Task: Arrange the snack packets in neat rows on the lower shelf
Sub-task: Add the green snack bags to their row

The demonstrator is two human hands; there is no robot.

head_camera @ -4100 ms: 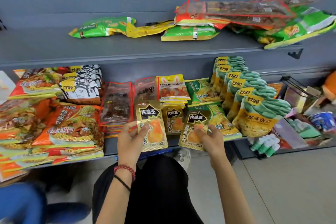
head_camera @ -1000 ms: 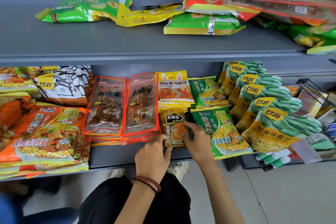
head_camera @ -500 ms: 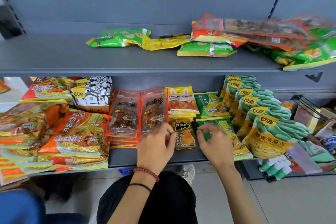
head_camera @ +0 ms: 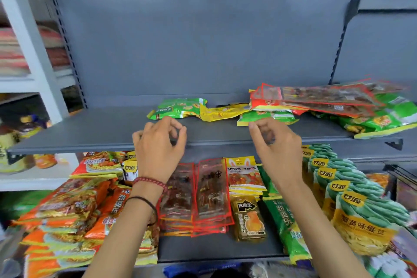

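Left hand: the left hand [head_camera: 160, 146] is raised in front of the upper shelf's [head_camera: 90, 128] near edge, fingers loosely curled, thumb close to the forefinger, holding nothing.
Right hand: the right hand [head_camera: 276, 142] is at the same height, to the right, also loosely curled and empty.
Loose packets: they lie flat on the upper shelf, past the hands and mostly to the right.
Nearest to left hand: the green packet [head_camera: 178, 108], just beyond the fingertips, long axis left to right.
Between the hands: the yellow packet [head_camera: 222, 111], touching the green packet's right end, also lying crosswise.
Nearest to right hand: the flat green pack [head_camera: 268, 118], just beyond its fingers, partly under the red pile [head_camera: 320, 97].
Far right: more green packs [head_camera: 383, 117], well beyond the right hand, overhanging the shelf's edge.
Lower shelf: the lower shelf [head_camera: 214, 248] sits below the forearms. It holds orange packs [head_camera: 74, 207] at left, then red-edged packets [head_camera: 212, 189], a gold packet [head_camera: 249, 219] and bean bags [head_camera: 361, 210] in a file at right.
Key relation: each hand has one crosswise packet directly ahead of it, so neither needs to cross over.
Likely step: a reach onto the upper shelf for more stock to bring down.
Risk: pulling the flat green pack could drag the red pile forward.
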